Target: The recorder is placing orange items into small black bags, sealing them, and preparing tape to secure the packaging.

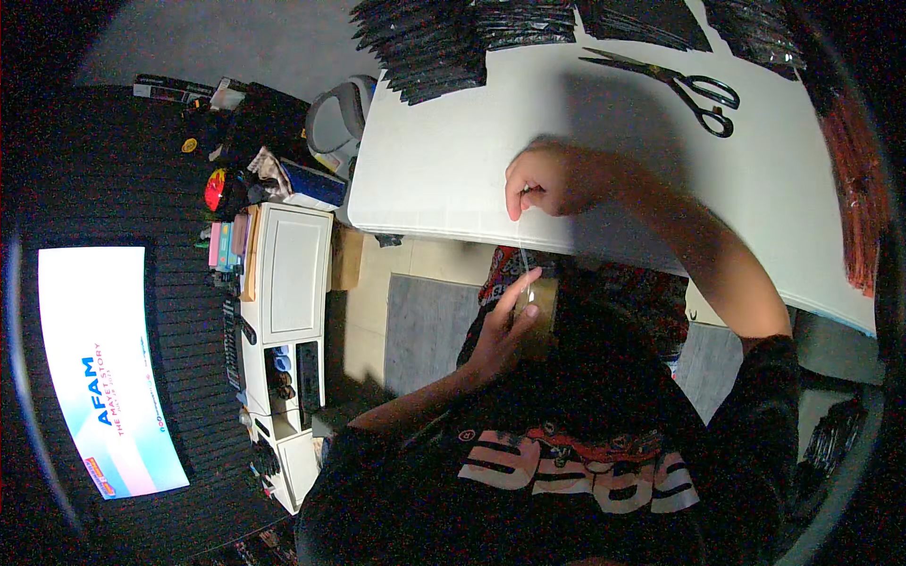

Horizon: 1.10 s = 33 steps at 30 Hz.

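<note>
My right hand [541, 180] is above the front edge of the white table [453, 163], fingertips pinched on a thin clear strip [523, 247]. The strip runs taut down to my left hand [504, 322], held lower, in front of my lap. Between the left thumb and fingers sits a tan, shiny item [543, 304]; it resembles a tape roll, but its shape is partly hidden against dark clothing. Farther back on the table lie black-handled scissors [679, 88], their blades slightly apart and pointing left.
Stacks of black plastic packets [432, 49] line the table's far side. A reddish-brown bundle [849, 198] lies along its right end. To the left stand a grey chair [336, 117], a white cabinet [294, 272] and a lit screen [106, 368] bearing writing. A grey mat [425, 325] covers some floor.
</note>
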### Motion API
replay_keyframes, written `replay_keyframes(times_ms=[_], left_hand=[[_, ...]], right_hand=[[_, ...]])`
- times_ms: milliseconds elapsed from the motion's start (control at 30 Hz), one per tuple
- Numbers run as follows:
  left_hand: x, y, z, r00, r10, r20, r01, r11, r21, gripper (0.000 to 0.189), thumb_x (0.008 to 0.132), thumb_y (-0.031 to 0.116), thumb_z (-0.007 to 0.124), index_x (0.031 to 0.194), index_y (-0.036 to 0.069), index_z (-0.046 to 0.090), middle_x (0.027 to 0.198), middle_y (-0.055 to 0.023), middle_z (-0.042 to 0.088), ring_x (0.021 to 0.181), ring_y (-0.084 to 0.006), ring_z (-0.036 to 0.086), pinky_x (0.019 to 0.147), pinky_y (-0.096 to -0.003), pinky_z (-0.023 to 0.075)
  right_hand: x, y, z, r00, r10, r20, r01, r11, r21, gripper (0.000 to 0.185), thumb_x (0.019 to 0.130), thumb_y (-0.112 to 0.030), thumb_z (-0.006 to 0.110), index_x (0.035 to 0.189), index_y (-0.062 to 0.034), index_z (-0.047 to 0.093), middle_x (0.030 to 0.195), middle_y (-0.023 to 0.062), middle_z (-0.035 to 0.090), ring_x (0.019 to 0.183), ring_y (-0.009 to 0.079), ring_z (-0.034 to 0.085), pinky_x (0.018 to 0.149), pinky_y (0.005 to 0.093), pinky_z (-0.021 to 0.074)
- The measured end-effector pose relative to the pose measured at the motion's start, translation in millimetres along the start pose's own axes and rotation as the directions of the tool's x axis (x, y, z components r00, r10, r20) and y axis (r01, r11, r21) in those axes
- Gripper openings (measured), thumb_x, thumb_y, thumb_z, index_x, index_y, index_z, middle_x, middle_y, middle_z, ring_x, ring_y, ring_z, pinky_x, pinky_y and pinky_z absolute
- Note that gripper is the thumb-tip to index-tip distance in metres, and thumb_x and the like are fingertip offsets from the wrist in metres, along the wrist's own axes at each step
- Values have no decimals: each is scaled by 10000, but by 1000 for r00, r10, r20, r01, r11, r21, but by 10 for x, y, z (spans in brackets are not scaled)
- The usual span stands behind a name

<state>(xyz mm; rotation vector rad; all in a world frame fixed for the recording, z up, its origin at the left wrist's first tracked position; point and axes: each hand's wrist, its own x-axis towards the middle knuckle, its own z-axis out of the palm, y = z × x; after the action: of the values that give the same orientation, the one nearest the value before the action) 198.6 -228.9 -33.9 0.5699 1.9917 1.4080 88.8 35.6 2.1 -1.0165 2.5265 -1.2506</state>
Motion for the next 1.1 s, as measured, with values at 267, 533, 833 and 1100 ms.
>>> replay_keyframes(times_ms=[267, 533, 833, 1100], left_hand=[[-9, -10, -11, 1000, -24, 12, 25, 999, -46, 568, 1045, 319, 490, 1522, 55, 331, 1345, -112, 530, 1201, -171, 498, 1043, -330, 397], [4, -25, -14, 1000, 9, 13, -9, 1000, -9, 557, 1048, 315, 494, 1523, 75, 332, 1234, -97, 575, 1057, -154, 560, 943, -312, 463], [14, 8, -14, 1000, 6, 18, -6, 1000, -22, 550, 1051, 306, 486, 1525, 76, 326, 1198, -97, 588, 1010, -150, 573, 910, -315, 484], [17, 27, -11, 999, 4, 32, -3, 1000, -13, 551, 1050, 307, 484, 1525, 75, 328, 1205, -96, 588, 1029, -149, 566, 921, -314, 478]], right_hand=[[-2, -77, 28, 998, -33, -46, 32, 999, -35, 208, 671, 51, 564, 783, -44, 711, 787, 100, 682, 720, 240, 646, 664, 372, 502], [-5, -30, 42, 996, -80, -43, 84, 991, 102, 209, 654, 85, 545, 725, -30, 704, 739, 78, 681, 637, 167, 598, 593, 304, 467], [3, -9, 19, 999, 0, 34, -4, 993, 118, 201, 693, 54, 545, 748, -31, 719, 737, 87, 698, 671, 161, 631, 621, 308, 484], [-34, -112, -54, 999, 50, 19, -52, 991, 124, 174, 720, 25, 592, 803, -33, 733, 695, 82, 686, 612, 148, 612, 580, 306, 467]])
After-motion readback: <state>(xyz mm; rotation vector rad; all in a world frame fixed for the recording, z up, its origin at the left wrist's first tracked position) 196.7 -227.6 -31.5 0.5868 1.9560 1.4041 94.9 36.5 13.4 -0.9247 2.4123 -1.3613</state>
